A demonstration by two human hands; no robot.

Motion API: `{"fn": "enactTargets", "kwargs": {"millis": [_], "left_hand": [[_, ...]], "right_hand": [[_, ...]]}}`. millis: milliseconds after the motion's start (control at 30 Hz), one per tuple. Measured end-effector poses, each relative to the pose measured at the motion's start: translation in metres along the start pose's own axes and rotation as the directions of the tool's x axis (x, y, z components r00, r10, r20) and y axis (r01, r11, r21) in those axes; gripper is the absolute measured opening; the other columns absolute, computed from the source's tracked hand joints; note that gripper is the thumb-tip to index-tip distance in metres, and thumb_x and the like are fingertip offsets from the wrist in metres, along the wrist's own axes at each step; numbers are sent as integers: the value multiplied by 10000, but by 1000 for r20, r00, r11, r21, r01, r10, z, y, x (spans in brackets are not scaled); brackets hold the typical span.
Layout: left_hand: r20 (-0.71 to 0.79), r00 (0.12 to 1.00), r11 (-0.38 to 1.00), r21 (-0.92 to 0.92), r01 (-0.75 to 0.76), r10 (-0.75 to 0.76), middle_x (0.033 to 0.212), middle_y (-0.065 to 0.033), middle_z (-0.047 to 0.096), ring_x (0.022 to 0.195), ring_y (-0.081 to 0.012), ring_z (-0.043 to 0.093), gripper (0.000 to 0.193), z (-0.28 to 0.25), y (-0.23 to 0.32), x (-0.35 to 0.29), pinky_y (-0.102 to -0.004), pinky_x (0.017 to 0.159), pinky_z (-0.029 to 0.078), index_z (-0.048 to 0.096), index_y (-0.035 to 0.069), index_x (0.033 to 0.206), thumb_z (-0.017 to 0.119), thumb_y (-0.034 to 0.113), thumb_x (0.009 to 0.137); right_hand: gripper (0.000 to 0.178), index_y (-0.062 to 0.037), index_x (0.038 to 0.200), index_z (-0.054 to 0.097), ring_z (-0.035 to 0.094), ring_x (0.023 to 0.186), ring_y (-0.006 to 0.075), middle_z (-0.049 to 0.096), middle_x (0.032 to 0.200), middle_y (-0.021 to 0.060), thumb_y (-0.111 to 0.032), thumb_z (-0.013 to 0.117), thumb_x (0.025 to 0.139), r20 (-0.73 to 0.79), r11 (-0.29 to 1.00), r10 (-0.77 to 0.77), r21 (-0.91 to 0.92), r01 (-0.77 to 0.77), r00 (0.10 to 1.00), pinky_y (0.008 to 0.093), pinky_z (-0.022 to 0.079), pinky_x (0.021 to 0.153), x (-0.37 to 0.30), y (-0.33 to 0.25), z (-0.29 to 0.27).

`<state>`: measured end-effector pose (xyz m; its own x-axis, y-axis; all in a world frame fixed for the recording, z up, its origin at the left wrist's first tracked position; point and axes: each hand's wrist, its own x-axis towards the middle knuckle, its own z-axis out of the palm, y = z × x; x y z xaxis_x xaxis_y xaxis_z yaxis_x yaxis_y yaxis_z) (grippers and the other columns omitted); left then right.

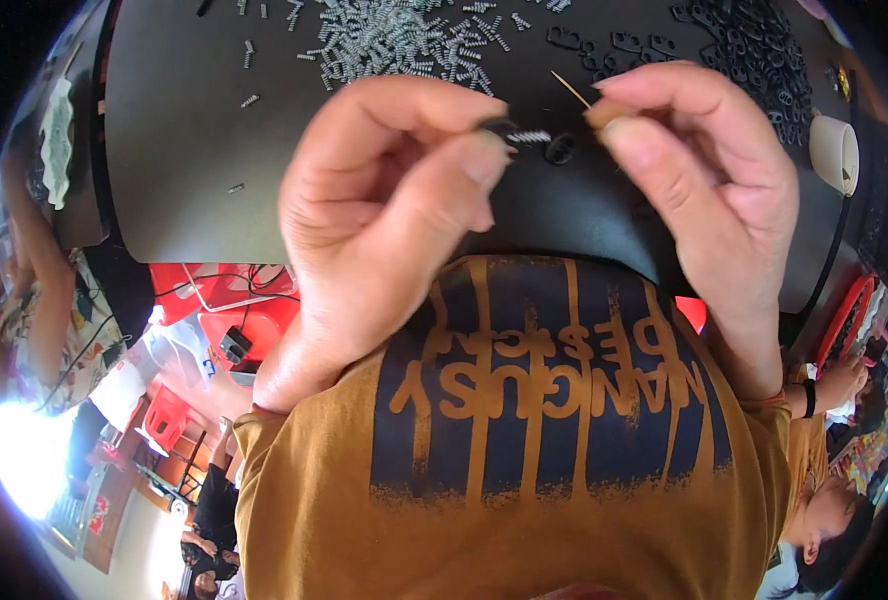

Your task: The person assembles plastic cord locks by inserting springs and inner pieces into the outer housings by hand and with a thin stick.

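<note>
My left hand [389,200] pinches a small black plastic piece [500,127] between thumb and fingertips. From it a short metal coil spring [530,137] sticks out to the right, and a round black piece [560,150] with holes sits at the spring's far end. My right hand [714,170] is closed around the tan handle [609,112] of a thin pointed tool. The tool's slim metal-coloured tip [570,88] points up and to the left, apart from the spring and the round piece. Both hands are raised over the near edge of the dark table.
A heap of loose coil springs [389,42] lies on the dark table [194,150] at the far middle, with several strays to its left. Small black plastic parts [759,60] are piled at the far right. Near them stands a white cup [834,155]. Other people are around the table.
</note>
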<state>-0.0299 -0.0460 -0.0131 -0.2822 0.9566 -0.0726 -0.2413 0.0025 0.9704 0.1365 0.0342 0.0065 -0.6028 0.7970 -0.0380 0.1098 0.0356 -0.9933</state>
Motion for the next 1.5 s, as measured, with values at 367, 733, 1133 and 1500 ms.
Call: {"fn": "enactTargets", "kwargs": {"millis": [367,733,1133,1500], "left_hand": [[-99,995,976,-220,6,-29,741,-55,567,537,-80,469,141,-15,-8,-2,-183,524,386,550,-17,920,557,18,785],[-30,998,963,-265,54,-64,740,-50,560,562,-74,475,143,-11,-3,-1,-184,524,389,543,-18,928,552,18,790],[-18,998,967,-248,52,-58,751,-56,560,547,-75,472,145,-4,-1,0,-181,509,386,537,-21,935,544,3,792],[48,999,986,-166,16,-8,632,-4,494,506,-73,395,187,26,9,10,-225,516,340,526,-25,977,509,43,804]], "right_hand": [[249,-29,845,612,491,711,198,514,786,40,-33,665,602,379,427,-266,-778,461,886,303,401,651,9,12,-3],[213,-33,832,552,519,802,245,528,849,77,-24,638,637,383,477,-238,-754,451,893,330,425,717,10,12,3],[97,-3,724,519,521,699,288,490,696,120,0,572,643,320,582,-310,-680,445,895,352,442,656,9,18,10],[225,1,1008,525,481,671,84,525,784,31,-151,519,842,35,686,289,690,-232,957,214,383,604,7,3,-8]]}}
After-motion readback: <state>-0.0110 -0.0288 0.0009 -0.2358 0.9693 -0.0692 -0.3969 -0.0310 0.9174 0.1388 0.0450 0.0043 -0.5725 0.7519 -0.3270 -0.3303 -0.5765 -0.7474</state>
